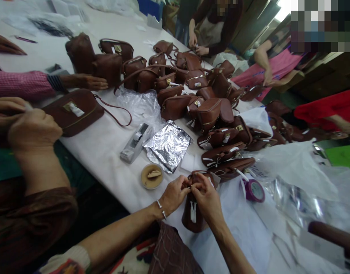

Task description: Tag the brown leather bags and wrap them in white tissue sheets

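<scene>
A small brown leather handbag (187, 220) stands at the near edge of the table, with a white paper or tag (193, 212) hanging on its side. My left hand (174, 195), wearing a bracelet, pinches at the top of this bag. From the other side my right hand (205, 193) pinches the same spot, its fingertips nearly touching those of the left. The small part between my fingertips is too hidden to name. To the left of my hands sits a round tub of tan paste (147, 184) with a pale piece lying in it.
Many brown handbags (208, 112) crowd the table's middle. Crumpled silver foil (170, 144), a grey box-shaped item (136, 142) and a purple tape roll (254, 190) lie nearby. Clear plastic (297, 171) covers the right. Co-workers' hands (34, 127) work at left; other people stand opposite.
</scene>
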